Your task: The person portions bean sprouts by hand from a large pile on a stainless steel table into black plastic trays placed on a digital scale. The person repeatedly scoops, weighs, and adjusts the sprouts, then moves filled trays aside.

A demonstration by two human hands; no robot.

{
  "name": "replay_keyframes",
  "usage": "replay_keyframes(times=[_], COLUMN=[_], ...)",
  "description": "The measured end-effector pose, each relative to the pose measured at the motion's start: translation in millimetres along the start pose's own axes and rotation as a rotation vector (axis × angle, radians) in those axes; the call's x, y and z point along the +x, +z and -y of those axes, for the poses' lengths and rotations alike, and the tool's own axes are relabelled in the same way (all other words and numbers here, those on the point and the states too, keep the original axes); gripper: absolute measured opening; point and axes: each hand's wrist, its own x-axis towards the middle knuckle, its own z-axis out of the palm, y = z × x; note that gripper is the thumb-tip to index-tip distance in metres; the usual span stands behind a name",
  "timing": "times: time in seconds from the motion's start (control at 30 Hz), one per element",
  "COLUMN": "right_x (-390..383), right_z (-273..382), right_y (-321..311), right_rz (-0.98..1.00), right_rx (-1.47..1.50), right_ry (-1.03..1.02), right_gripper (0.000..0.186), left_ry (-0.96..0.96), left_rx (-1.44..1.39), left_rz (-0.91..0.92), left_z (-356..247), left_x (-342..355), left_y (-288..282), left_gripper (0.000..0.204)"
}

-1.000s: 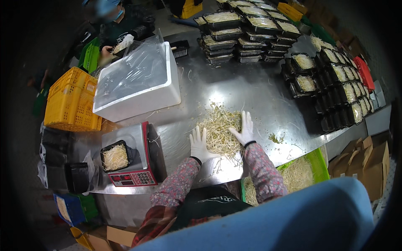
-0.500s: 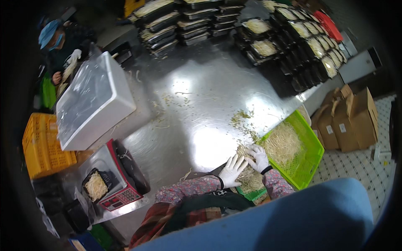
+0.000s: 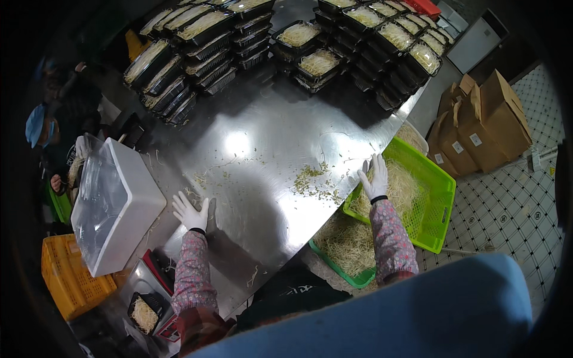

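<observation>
My left hand point(image 3: 190, 211) is gloved in white, fingers spread and empty, at the steel table point(image 3: 250, 221) beside a few stray sprouts near the white foam box. My right hand point(image 3: 375, 179), also gloved, has its fingers extended at the table's right edge, beside the lime crate point(image 3: 440, 227) of pale sprouts point(image 3: 401, 188). Below that crate a green crate point(image 3: 358, 283) holds more sprouts point(image 3: 340, 244). Small yellow-green bits point(image 3: 313, 182) lie scattered on the steel.
Stacks of filled black trays point(image 3: 206, 65) line the far side. At left are a foam box point(image 3: 128, 224), yellow crate point(image 3: 70, 274), red scale point(image 3: 156, 267) with a filled tray point(image 3: 145, 313), and a co-worker in a blue cap point(image 3: 37, 124). Cardboard boxes point(image 3: 495, 134) stand at right.
The sprout pile has left the tabletop, moved over the edge toward the crates. My hands have since separated, left hand leftward, right hand farther up the edge. The view has shifted.
</observation>
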Motion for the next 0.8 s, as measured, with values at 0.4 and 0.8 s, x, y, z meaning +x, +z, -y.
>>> replay_keyframes(times=[0.4, 0.8], right_x=[-1, 159], right_z=[91, 180], right_y=[23, 161], right_rz=[0.092, 0.322], right_rx=[0.645, -0.100], right_ry=[-0.141, -0.269], right_gripper=[0.034, 0.078], left_ry=[0.753, -0.793], left_rx=[-0.642, 0.065], left_rz=[0.311, -0.152], left_z=[-243, 90], left_x=[-108, -166], left_y=[29, -26], left_gripper=[0.063, 0.078])
